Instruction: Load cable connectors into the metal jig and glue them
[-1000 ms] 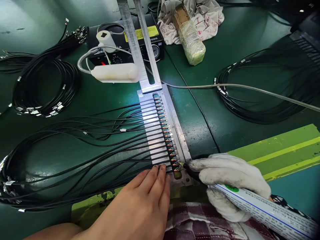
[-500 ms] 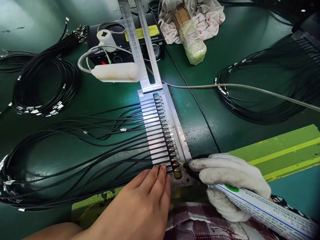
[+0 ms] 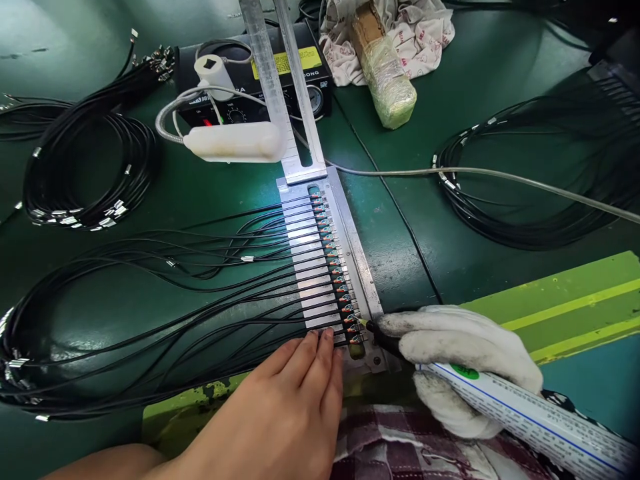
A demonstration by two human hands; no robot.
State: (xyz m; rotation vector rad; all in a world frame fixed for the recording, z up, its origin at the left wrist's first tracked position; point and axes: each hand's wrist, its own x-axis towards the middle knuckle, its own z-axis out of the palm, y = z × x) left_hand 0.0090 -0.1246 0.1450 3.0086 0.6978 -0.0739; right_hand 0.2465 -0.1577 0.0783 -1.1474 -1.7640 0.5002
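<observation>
A metal fixture (image 3: 361, 267) holds a row of several black cables (image 3: 210, 293) side by side, their stripped coloured ends lined up in its slot. My bare left hand (image 3: 285, 407) lies flat with fingers together, fingertips pressing on the nearest cables at the fixture's near end. My gloved right hand (image 3: 460, 360) is wrapped round a white pen-shaped tool (image 3: 530, 420). The tool's dark tip touches the wire ends near the front of the row.
A white gooseneck lamp (image 3: 233, 142) shines over the fixture, in front of a black control box (image 3: 260, 87). Coiled black cable bundles lie at left (image 3: 75, 173) and right (image 3: 525, 187). A wrapped roll (image 3: 387, 83) on cloth sits at the back. A thin grey hose (image 3: 475, 173) crosses the table.
The tool tip has crept slightly up the row of wire ends. The left hand stays pressed on the cables.
</observation>
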